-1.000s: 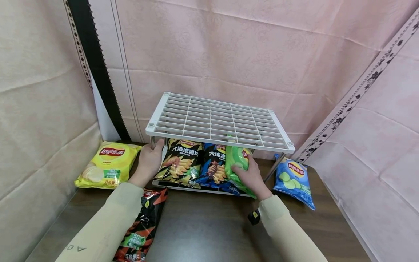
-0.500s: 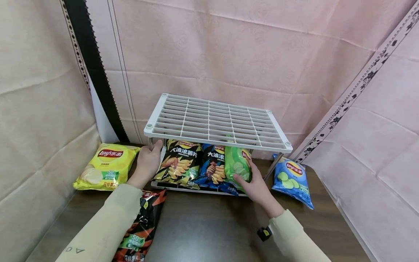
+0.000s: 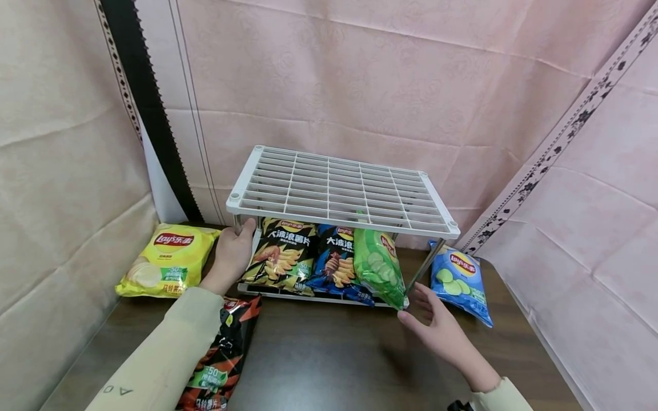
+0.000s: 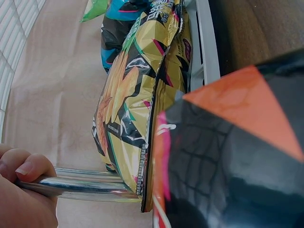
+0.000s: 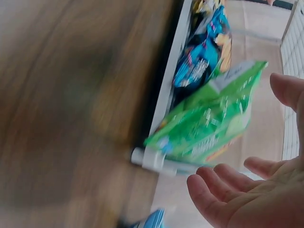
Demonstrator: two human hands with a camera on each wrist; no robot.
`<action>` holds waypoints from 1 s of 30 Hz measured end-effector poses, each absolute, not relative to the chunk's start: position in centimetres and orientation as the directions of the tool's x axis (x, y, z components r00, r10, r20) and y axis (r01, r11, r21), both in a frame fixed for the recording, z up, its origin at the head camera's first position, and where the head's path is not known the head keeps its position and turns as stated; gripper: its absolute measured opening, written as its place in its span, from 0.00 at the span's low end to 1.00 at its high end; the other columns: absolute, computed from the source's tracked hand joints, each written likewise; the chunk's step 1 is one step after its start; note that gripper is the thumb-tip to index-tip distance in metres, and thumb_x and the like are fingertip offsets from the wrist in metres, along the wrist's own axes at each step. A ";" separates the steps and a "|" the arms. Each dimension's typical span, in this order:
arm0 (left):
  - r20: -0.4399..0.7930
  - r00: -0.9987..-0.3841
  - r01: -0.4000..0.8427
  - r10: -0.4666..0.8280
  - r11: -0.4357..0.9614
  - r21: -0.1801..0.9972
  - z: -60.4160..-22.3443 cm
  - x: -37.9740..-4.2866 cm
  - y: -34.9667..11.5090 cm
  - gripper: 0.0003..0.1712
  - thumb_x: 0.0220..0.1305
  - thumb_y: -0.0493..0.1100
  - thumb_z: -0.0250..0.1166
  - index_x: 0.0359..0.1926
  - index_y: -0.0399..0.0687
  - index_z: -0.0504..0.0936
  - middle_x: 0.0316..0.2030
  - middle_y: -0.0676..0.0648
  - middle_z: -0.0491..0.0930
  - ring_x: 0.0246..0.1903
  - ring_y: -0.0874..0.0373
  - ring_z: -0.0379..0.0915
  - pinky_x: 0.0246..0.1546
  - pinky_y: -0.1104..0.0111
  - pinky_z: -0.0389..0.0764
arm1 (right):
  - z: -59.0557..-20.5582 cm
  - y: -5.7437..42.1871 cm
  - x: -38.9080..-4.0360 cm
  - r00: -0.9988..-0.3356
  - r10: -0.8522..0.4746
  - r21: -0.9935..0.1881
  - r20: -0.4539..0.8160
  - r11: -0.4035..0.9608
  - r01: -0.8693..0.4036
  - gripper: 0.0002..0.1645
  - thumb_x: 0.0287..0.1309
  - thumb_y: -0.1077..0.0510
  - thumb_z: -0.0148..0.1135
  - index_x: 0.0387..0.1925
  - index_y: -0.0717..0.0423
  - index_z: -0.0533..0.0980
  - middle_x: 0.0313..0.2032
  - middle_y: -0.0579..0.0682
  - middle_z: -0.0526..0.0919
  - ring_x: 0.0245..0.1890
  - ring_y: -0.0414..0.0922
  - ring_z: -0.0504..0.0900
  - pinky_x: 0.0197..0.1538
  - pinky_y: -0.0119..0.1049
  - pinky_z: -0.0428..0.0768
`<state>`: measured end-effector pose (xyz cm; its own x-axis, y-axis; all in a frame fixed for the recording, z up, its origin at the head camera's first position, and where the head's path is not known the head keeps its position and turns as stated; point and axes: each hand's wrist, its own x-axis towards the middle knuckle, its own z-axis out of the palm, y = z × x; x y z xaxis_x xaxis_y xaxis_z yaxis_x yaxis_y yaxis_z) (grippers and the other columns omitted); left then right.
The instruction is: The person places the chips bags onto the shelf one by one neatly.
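Note:
A white two-tier rack point(image 3: 341, 191) stands on the table. My left hand point(image 3: 233, 254) grips its front left metal post point(image 4: 85, 185), the fingers curled round it in the left wrist view. On the lower tier stand a black-and-gold chip bag point(image 3: 281, 257), a dark blue chip bag point(image 3: 336, 262) and a green chip bag point(image 3: 379, 265) at the right end. The green bag leans, its lower corner at the tier's front edge. My right hand point(image 3: 437, 328) is in front of the rack's right post, fingers spread and holding nothing; the right wrist view shows it apart from the green bag.
A yellow chip bag point(image 3: 172, 260) lies left of the rack, and a light blue one point(image 3: 460, 285) lies to its right. A black-and-red chip bag point(image 3: 221, 359) lies on the table point(image 3: 319, 354) beside my left forearm. Pink cloth point(image 3: 390, 80) hangs behind.
My right hand has let go of the green bag and moved down and right, away from it. The green bag stays on the lower tier. My left hand keeps its grip on the post.

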<state>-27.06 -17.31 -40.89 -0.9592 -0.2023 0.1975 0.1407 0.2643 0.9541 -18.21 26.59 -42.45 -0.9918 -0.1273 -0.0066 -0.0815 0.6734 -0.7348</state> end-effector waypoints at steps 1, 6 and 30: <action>0.200 -0.958 0.142 -0.205 0.267 0.953 -40.9 -27.1 -17.4 0.36 0.69 0.68 0.46 0.13 0.48 0.56 0.09 0.55 0.51 0.08 0.59 0.45 0.09 0.65 0.52 | -42.5 27.0 -18.1 -0.993 -0.117 -0.731 -0.008 0.679 -0.074 0.52 0.55 0.32 0.63 0.72 0.50 0.53 0.65 0.60 0.65 0.65 0.57 0.65 0.61 0.56 0.67; 0.202 -0.956 0.139 -0.214 0.276 0.951 -41.0 -27.2 -17.5 0.37 0.69 0.69 0.46 0.13 0.48 0.56 0.09 0.54 0.52 0.08 0.59 0.45 0.09 0.65 0.52 | -42.8 29.0 -17.7 -0.998 -0.065 -0.719 -0.021 0.695 -0.030 0.53 0.57 0.32 0.61 0.72 0.53 0.52 0.67 0.61 0.62 0.66 0.59 0.63 0.61 0.57 0.66; 0.191 -0.961 0.134 -0.198 0.270 0.954 -40.7 -26.8 -17.3 0.36 0.71 0.67 0.45 0.14 0.48 0.56 0.09 0.54 0.52 0.08 0.59 0.45 0.09 0.65 0.52 | -44.1 35.1 -20.7 -0.950 0.306 -0.657 0.056 0.728 0.196 0.59 0.61 0.27 0.49 0.72 0.68 0.45 0.65 0.73 0.55 0.64 0.66 0.57 0.62 0.63 0.59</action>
